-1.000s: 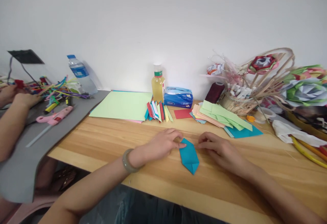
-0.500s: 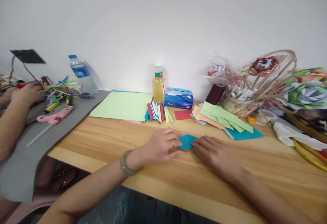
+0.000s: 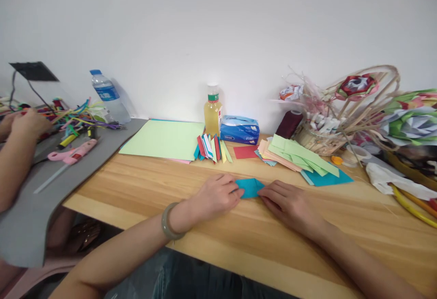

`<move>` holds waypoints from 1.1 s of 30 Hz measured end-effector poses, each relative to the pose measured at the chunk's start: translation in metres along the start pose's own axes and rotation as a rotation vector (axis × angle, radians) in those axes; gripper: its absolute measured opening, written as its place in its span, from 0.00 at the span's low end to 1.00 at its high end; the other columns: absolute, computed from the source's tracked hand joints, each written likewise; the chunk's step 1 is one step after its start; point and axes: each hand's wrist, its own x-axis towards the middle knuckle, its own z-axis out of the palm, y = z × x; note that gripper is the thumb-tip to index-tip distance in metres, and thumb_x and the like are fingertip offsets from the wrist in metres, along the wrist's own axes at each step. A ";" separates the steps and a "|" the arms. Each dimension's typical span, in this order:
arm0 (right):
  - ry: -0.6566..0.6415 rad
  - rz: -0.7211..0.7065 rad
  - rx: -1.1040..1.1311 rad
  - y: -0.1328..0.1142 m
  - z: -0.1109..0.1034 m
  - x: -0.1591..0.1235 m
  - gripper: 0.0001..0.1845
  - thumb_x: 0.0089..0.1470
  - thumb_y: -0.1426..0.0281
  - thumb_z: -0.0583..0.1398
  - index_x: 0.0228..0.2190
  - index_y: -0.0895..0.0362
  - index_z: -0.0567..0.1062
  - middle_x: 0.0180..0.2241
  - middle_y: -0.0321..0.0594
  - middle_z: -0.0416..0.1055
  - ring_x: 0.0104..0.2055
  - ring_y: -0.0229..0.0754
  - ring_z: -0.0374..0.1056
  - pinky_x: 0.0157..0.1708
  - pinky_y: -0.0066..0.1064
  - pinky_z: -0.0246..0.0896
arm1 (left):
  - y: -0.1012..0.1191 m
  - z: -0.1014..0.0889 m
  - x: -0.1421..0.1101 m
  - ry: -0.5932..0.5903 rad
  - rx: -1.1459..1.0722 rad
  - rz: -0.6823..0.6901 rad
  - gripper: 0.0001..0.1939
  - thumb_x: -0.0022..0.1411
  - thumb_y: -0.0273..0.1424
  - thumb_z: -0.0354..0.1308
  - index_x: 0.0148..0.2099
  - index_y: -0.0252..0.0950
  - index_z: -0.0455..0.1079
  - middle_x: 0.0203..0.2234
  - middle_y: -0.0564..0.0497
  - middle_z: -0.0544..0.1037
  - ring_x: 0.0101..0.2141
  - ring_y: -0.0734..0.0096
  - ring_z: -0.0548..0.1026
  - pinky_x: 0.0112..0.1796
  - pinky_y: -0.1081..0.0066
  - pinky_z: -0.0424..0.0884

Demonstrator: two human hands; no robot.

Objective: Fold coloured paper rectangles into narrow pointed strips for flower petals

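Observation:
A small piece of folded blue paper (image 3: 249,188) lies on the wooden table between my two hands. My left hand (image 3: 220,194), with a bangle on its wrist, grips the paper's left end, fingers closed. At the right corner, my right hand (image 3: 287,201) pinches the paper between thumb and fingertips. Beyond the hands stand several folded paper strips (image 3: 212,148) in mixed colours. To their right are a red paper piece (image 3: 245,152) and a fanned stack of green and peach paper strips (image 3: 300,154), partly over a blue sheet (image 3: 329,178).
Large light-green sheets (image 3: 164,139), a bottle of yellow liquid (image 3: 213,112) and a tissue pack (image 3: 239,129) line the wall. Paper flowers (image 3: 357,87) stand at right. On a grey mat (image 3: 102,153) lies a pink glue gun (image 3: 73,153); another person's hands (image 3: 30,124) work among pipe cleaners.
My left thumb and fingers have closed onto the paper's left end. The blue paper now looks longer and flatter along its lower edge. My right hand stays at its right corner.

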 end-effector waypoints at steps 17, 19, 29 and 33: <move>-0.043 0.420 0.434 0.002 0.004 0.004 0.07 0.53 0.67 0.56 0.34 0.55 0.72 0.31 0.40 0.72 0.31 0.41 0.68 0.31 0.33 0.64 | -0.001 0.004 0.003 -0.054 -0.271 -0.272 0.09 0.60 0.27 0.54 0.29 0.36 0.74 0.27 0.52 0.77 0.32 0.70 0.69 0.33 0.71 0.67; -0.069 0.509 0.491 0.003 0.005 0.005 0.08 0.52 0.66 0.56 0.34 0.55 0.72 0.28 0.38 0.72 0.28 0.40 0.67 0.27 0.31 0.62 | 0.000 0.003 0.006 -0.080 -0.322 -0.381 0.07 0.56 0.25 0.57 0.27 0.37 0.73 0.26 0.53 0.77 0.31 0.70 0.70 0.33 0.70 0.67; -0.064 0.569 0.475 0.000 0.005 0.014 0.06 0.50 0.67 0.56 0.30 0.55 0.70 0.23 0.36 0.70 0.24 0.38 0.64 0.24 0.29 0.59 | 0.003 0.001 0.007 -0.067 -0.348 -0.502 0.03 0.53 0.28 0.60 0.27 0.37 0.72 0.28 0.53 0.77 0.32 0.67 0.69 0.36 0.65 0.68; -0.086 0.589 0.458 -0.001 0.004 0.015 0.06 0.49 0.67 0.56 0.30 0.55 0.70 0.22 0.35 0.69 0.24 0.39 0.64 0.24 0.29 0.58 | 0.002 0.002 0.007 -0.101 -0.374 -0.528 0.04 0.52 0.30 0.63 0.27 0.37 0.71 0.28 0.54 0.76 0.33 0.67 0.69 0.36 0.66 0.67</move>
